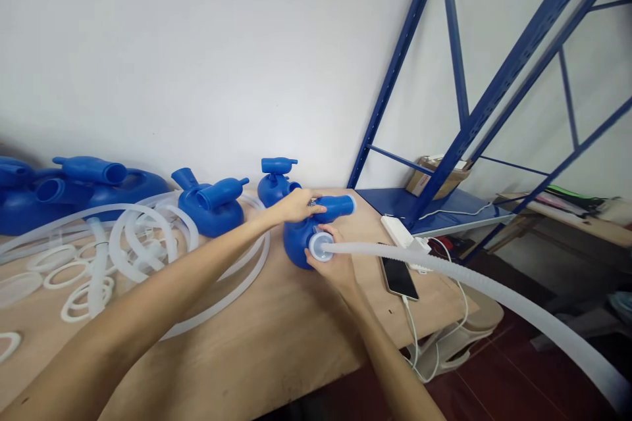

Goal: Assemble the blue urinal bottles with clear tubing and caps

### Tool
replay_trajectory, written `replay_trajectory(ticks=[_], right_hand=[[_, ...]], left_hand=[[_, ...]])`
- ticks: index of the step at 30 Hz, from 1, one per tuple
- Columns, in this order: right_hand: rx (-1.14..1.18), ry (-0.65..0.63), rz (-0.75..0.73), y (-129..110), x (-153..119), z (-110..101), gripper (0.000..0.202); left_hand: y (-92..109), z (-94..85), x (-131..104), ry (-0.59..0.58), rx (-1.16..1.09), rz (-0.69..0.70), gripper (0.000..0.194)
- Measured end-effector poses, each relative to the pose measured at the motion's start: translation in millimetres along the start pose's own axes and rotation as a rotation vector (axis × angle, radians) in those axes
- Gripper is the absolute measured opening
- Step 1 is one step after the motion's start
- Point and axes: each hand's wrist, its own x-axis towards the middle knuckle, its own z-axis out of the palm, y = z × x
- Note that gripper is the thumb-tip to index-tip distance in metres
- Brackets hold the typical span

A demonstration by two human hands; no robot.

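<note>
Bare forearms [187,283] foremost, white cap [323,246] between right fingers [316,262].

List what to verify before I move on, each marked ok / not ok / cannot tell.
1. Left hand on the blue side piece: ok, fingers rest on it.
2. Right hand on the white cap: ok, fingers are around its edge.
3. Cap fully seated on the blue bottle: cannot tell, the joint is hidden.
4. White hose at the cap: ok, it runs out from the cap's face.
5. Hose route clear of the phone and power strip: not ok, it crosses both in view; contact cannot be told.
</note>
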Motion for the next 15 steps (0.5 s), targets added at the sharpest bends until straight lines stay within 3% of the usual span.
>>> replay_trajectory(ticks=[4,8,11,15], right_hand=[[-0.049,0.019,0.024,-4.4,0.9,0.9,0.046],[-0.026,0.044,0.069,1.6,4.4,-10.8,0.052],[-0.102,0.121,0.114,27.2,19.2,-28.2,0.058],[-0.28,0.231,0.185,82.3,62.1,-57.1,0.063]], left_hand=[[-1.7,-28.6,-6.0,-0.09,0.056,-0.103,0.059],[4.3,-48.0,-22.3,-0.249,0.07,-0.16,0.095],[8.4,-59.7,-39.7,-0.272,0.19,-0.193,0.106],[3.7,-73.4,-70.0,-0.248,0.2,-0.332,0.101]])
